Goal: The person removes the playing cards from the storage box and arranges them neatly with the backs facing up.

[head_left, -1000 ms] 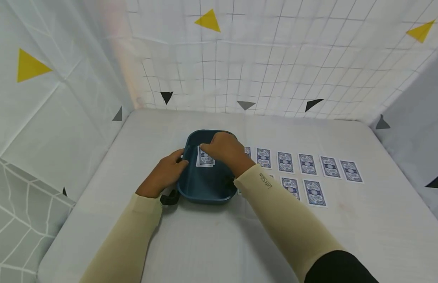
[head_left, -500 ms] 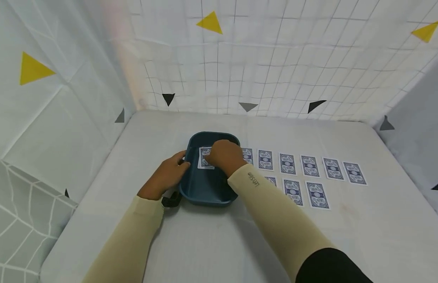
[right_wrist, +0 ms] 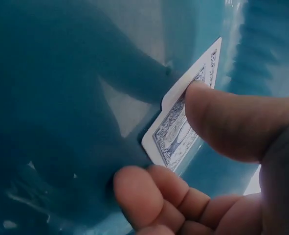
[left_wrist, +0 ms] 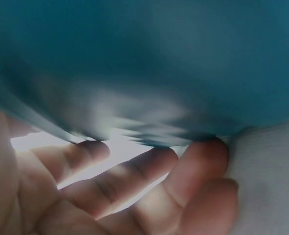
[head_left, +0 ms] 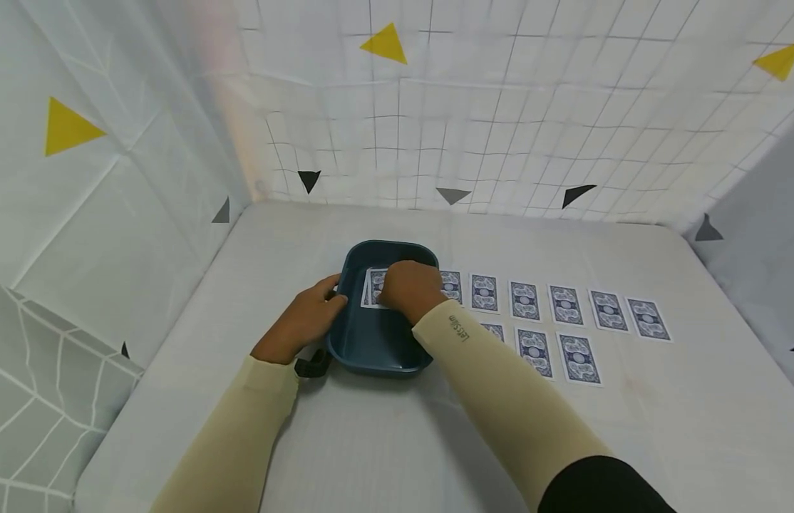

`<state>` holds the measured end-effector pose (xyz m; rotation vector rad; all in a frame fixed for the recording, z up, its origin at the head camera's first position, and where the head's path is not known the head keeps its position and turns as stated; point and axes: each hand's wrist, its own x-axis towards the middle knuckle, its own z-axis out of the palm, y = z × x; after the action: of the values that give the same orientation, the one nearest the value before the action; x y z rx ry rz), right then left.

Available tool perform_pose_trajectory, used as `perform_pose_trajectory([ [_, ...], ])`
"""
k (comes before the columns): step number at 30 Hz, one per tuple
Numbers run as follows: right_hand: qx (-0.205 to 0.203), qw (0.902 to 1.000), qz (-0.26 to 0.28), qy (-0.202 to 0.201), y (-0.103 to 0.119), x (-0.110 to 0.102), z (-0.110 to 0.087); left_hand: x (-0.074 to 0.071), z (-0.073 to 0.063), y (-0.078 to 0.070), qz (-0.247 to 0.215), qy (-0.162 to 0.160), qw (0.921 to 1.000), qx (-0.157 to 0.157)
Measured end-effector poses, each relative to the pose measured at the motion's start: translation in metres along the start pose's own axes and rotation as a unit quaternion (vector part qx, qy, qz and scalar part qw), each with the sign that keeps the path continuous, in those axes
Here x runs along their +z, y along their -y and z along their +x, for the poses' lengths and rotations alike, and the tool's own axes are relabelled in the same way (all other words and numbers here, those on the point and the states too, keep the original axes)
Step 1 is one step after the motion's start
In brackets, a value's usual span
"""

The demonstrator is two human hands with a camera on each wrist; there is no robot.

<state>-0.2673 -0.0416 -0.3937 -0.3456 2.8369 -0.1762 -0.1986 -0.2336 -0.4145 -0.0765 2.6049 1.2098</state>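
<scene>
My left hand (head_left: 301,320) holds the left rim of a dark teal plastic tray (head_left: 371,342), thumb over the edge. In the left wrist view its fingers (left_wrist: 120,181) rest against the outside of the tray wall. Blue-and-white patterned playing cards (head_left: 372,288) lie face down in a small, slightly fanned stack in the tray's back half. Over their right part is my right hand (head_left: 410,288), fingers curled. The right wrist view has its thumb (right_wrist: 222,122) on the patterned back of the cards (right_wrist: 178,134), with fingertips at their near corner; the right hand pinches them.
Right of the tray, more face-down cards lie in two rows, a back row (head_left: 524,300) and a shorter front row (head_left: 579,358), partly behind the right forearm. A black object (head_left: 312,363) sits by the left wrist. White sheeting encloses the white table (head_left: 384,442).
My right hand has moved down toward the near side of the cards, its thumb leaving their top edge. The left hand keeps its hold on the tray, and the head view has shifted slightly.
</scene>
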Motion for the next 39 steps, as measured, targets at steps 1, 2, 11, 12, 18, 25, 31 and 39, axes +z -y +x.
perform_pose_trajectory([
  [1, -0.002, 1.0000, 0.003, 0.000, -0.0001, -0.0004, -0.0006, 0.0000, -0.0001, 0.0001, 0.001, 0.000, 1.0000, 0.000],
  [2, -0.003, 1.0000, 0.006, -0.001, -0.0001, -0.0008, -0.0011, 0.0000, -0.0002, 0.0001, 0.001, 0.000, 1.0000, 0.001],
  [11, 0.018, 0.9994, 0.023, -0.017, -0.0001, -0.0031, -0.0022, -0.0010, -0.0010, -0.0011, -0.002, 0.004, 0.9999, 0.010],
  [12, 0.018, 0.9994, 0.025, -0.016, 0.0003, -0.0033, -0.0026, -0.0012, -0.0013, -0.0012, -0.004, 0.004, 0.9999, 0.010],
  [18, 0.012, 0.9998, 0.011, -0.008, 0.0021, -0.0037, -0.0044, -0.0013, -0.0026, -0.0020, -0.001, 0.005, 1.0000, 0.008],
  [25, 0.019, 0.9995, 0.019, -0.015, 0.0009, -0.0031, -0.0025, -0.0006, -0.0019, -0.0034, -0.005, 0.005, 1.0000, -0.001],
  [31, 0.026, 0.9989, 0.037, -0.013, -0.0011, -0.0035, 0.0011, -0.0003, 0.0008, -0.0023, 0.002, 0.000, 1.0000, 0.006],
  [39, 0.026, 0.9974, 0.067, -0.003, -0.0024, -0.0044, 0.0042, -0.0006, 0.0021, 0.0003, 0.003, 0.001, 1.0000, 0.007],
])
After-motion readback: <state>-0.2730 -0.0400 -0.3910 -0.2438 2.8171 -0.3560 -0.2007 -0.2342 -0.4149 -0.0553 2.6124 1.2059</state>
